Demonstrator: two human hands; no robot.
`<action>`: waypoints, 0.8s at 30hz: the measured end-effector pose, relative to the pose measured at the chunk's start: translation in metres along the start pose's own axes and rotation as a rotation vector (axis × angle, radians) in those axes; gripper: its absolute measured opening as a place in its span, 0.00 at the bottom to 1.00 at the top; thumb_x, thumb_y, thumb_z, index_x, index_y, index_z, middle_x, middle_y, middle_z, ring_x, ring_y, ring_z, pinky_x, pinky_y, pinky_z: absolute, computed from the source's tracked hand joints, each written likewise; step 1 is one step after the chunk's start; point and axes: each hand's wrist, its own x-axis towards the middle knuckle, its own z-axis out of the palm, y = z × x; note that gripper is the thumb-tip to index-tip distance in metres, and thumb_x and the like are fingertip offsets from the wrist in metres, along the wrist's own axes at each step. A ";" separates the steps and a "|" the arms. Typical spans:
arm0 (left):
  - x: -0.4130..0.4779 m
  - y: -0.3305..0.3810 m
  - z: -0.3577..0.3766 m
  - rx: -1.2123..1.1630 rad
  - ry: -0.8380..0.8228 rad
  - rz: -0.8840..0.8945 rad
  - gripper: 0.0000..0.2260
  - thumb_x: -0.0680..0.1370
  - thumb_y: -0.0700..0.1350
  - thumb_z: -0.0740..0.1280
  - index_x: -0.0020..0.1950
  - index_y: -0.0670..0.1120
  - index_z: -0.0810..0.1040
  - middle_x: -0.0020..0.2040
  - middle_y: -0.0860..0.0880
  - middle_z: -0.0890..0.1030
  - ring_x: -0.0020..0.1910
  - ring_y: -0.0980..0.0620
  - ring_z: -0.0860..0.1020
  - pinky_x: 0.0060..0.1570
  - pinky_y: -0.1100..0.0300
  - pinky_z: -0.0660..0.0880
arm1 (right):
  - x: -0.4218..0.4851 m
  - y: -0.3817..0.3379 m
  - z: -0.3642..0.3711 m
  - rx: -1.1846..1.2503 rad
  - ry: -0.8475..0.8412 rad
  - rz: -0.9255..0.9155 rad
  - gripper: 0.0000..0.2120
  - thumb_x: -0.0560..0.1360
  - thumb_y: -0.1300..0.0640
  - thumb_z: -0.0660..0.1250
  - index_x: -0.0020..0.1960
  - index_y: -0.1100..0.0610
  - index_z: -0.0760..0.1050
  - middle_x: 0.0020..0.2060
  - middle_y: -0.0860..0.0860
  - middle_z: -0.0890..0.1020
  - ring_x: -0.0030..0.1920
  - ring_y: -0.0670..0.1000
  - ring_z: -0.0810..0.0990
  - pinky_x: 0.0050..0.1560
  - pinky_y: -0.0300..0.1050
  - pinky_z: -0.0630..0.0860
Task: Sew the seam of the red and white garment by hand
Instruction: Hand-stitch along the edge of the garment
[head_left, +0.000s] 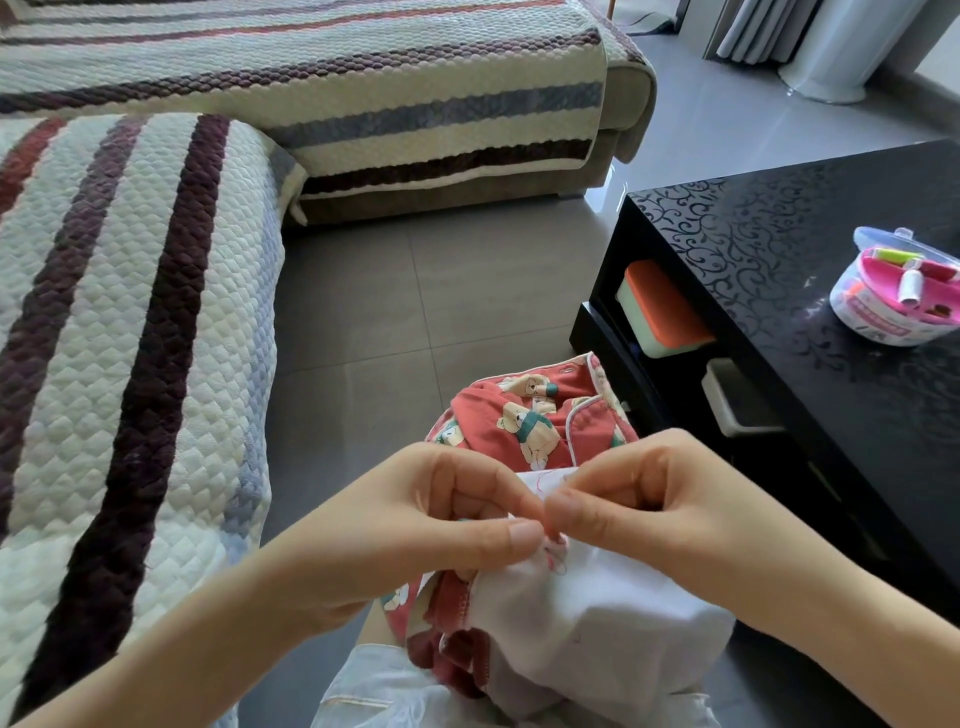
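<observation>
While both hands meet over the lap, the left hand (441, 519) has a closed grip: thumb and forefinger pinch the white inner side of the garment (540, 415). Right hand (639, 499) grip also closed, its fingers curled, thumb and forefinger pinching the same fold, the tips touching the left ones. Needle too small to make out. Thin red thread (545, 480) loops on the white cloth just above the fingertips. Garment lies on the lap: red bear-print part hangs forward towards the floor (415, 291), white part bunched under the hands. Black patterned counter (779, 249) to the right carries a round clear sewing kit tub (898, 301) with spools, well apart from the hands. Orange-lidded box (665, 312) sits on the shelf beneath. Striped quilted sofa (130, 312) to the left.
</observation>
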 end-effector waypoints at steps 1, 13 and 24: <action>0.001 0.000 0.000 0.006 0.015 0.005 0.04 0.71 0.42 0.70 0.42 0.47 0.85 0.37 0.51 0.84 0.35 0.59 0.78 0.36 0.70 0.72 | 0.002 -0.002 0.002 0.069 0.009 0.043 0.14 0.69 0.51 0.69 0.35 0.62 0.82 0.23 0.44 0.77 0.24 0.37 0.73 0.29 0.25 0.67; 0.006 -0.008 0.006 -0.012 0.296 0.013 0.04 0.67 0.45 0.74 0.36 0.45 0.86 0.34 0.47 0.84 0.34 0.57 0.80 0.34 0.69 0.74 | 0.013 0.015 0.009 0.463 0.101 0.280 0.05 0.66 0.58 0.74 0.31 0.54 0.82 0.19 0.44 0.63 0.21 0.42 0.58 0.24 0.33 0.58; 0.007 -0.015 0.009 -0.057 0.454 0.017 0.07 0.65 0.46 0.71 0.33 0.43 0.84 0.31 0.44 0.82 0.29 0.54 0.78 0.27 0.67 0.73 | 0.011 0.020 0.010 0.394 0.188 0.251 0.07 0.64 0.56 0.78 0.30 0.55 0.81 0.19 0.45 0.64 0.21 0.43 0.59 0.24 0.32 0.60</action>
